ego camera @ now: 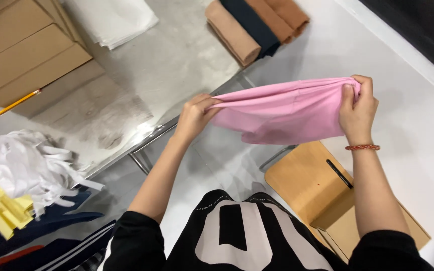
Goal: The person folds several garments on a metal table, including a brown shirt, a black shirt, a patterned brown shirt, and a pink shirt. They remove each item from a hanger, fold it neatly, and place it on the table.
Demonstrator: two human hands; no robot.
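A pink cloth (287,111) is held stretched in the air between both hands, above the table edge and a wooden chair (307,183). The left hand (195,116) is clenched on the cloth's end at about 9 o'clock, knuckles up, with the forearm running down toward 7 o'clock. The right hand (356,108) is gripping the bunched end at 3 o'clock, fingers curled over the top, a red bracelet (362,147) worn at the wrist and the forearm dropping toward 5 o'clock.

The fingertips of both hands are hidden in the folds. The chair is partly covered by the cloth and the right arm, and its back is cut off at the lower edge. A dark slim object on the seat cannot be made out.

On the metal table (177,60), rolled cloths (254,25) in tan, navy and brown are seen at 12 o'clock, cardboard boxes (21,50) at 10 o'clock with a pencil (17,103) beside them; what the boxes hold cannot be seen
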